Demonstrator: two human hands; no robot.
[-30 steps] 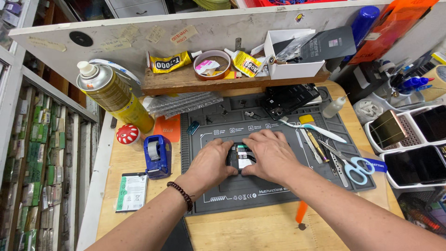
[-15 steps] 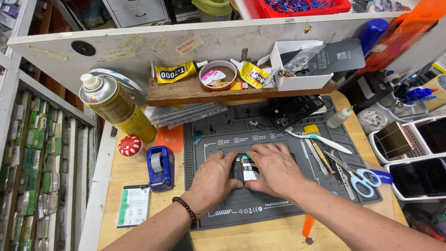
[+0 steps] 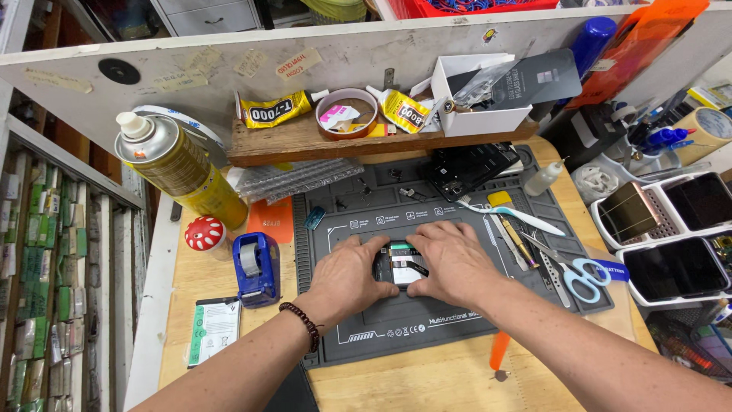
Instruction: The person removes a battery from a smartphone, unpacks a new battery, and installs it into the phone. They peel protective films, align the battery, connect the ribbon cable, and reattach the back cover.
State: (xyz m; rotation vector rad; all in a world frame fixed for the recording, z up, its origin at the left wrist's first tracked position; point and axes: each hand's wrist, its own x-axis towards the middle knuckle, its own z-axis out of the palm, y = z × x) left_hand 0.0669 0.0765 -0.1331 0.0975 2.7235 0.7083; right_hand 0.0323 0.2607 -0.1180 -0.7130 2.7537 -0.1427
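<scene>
Barely shifted since earlier, left hand [image 3: 352, 273] and right hand [image 3: 451, 263] clasp an opened phone [image 3: 402, 264], likely fragile, by its edges.

A pale wooden worktop [image 3: 427, 385] fills the lower middle of the frame, its bare boards showing along the bottom edge. Across the upper part runs a scuffed white back panel [image 3: 366, 53], tilted from upper right to left, with paper scraps taped to it. Just below it a rough brown wooden shelf plank [image 3: 305, 141] spans the middle. Down the left edge stands a white-framed rack of narrow slots [image 3: 46, 290]. The light is bright and even.
</scene>
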